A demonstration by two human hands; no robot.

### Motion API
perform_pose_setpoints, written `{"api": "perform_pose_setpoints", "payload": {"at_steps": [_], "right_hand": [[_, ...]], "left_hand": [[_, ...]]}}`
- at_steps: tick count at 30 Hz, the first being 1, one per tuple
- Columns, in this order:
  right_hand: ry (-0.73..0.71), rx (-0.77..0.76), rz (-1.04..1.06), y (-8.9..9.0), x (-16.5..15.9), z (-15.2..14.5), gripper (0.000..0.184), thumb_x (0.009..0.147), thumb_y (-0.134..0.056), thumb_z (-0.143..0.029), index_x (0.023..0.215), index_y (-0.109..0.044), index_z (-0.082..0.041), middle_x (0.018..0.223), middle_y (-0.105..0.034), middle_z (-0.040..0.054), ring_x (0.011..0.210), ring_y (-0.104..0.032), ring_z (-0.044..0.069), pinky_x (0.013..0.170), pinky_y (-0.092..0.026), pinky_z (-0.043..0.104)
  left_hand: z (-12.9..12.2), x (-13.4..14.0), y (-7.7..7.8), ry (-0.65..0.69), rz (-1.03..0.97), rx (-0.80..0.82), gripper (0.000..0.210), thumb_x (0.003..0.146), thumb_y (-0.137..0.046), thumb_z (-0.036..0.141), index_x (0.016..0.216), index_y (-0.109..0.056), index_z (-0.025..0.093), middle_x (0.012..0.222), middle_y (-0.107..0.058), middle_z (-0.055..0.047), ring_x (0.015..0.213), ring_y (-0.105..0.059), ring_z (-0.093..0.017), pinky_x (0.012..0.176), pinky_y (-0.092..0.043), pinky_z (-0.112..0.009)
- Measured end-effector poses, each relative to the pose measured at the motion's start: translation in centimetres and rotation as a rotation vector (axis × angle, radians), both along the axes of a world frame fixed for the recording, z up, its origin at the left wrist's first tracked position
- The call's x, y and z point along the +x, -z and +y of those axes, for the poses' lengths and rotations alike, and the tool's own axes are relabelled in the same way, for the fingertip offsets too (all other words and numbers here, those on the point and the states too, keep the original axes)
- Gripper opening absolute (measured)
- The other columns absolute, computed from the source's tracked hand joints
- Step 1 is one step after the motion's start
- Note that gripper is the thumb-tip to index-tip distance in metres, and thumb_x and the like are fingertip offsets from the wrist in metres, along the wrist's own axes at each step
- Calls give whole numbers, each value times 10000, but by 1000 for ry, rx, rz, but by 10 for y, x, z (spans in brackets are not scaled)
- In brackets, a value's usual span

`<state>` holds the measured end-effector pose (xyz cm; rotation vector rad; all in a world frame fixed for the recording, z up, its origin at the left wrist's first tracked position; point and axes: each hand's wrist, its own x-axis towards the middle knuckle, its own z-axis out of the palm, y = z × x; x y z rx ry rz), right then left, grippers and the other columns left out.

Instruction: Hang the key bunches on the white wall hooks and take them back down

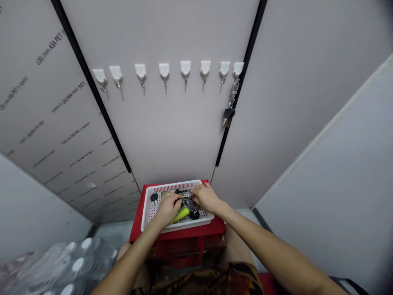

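A white perforated plastic basket [146,213] holds several bunches of keys [194,214], a black-headed key [154,197] at its left and a yellow-green cylindrical thing [181,214]. My left hand [168,209] reaches in over the middle of the basket, its fingers curled together beside the yellow-green thing. Over the right side, my right hand [205,198] has its fingers bent down among the keys. What either hand pinches is too small and too covered to make out.
Several white adhesive hooks [164,70] line the wall; a key bunch [228,114] hangs from the rightmost one. Beneath the basket is a red box-like bag [136,223]. Plastic bottles [80,264] with white caps stand at lower left. Walls close in on both sides.
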<state>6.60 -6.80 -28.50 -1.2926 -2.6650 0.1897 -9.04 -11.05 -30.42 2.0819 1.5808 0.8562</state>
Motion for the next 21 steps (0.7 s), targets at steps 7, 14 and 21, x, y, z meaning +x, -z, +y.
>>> {"api": "perform_pose_setpoints", "payload": {"at_steps": [7, 14, 21], "right_hand": [[158, -364, 828, -12, 0, 6, 183, 640, -439, -289, 520, -426, -152, 431, -417, -59, 414, -374, 64, 435, -285, 181], [207, -827, 1368, -35, -18, -5, 233, 567, -512, -349, 558, -370, -165, 479, -492, -65, 438, -462, 66, 474, -372, 203], [265, -833, 1446, -33, -21, -2, 210, 580, -506, -337, 609, -390, -165, 519, -510, -49, 459, -491, 78, 493, -397, 226]], "left_hand": [[-1, 0, -3, -21, -96, 8, 274, 644, -420, 267, 874, -544, 185, 874, -566, -52, 832, -470, -176, 758, -329, -299], [1, 11, -17, 71, -434, -105, 320, 617, -458, 221, 926, -501, 154, 920, -554, -45, 839, -476, -147, 772, -337, -262], [3, 8, -30, 66, -788, -257, 168, 612, -461, 205, 741, -513, 111, 684, -563, -13, 629, -486, -100, 634, -376, -223]]}}
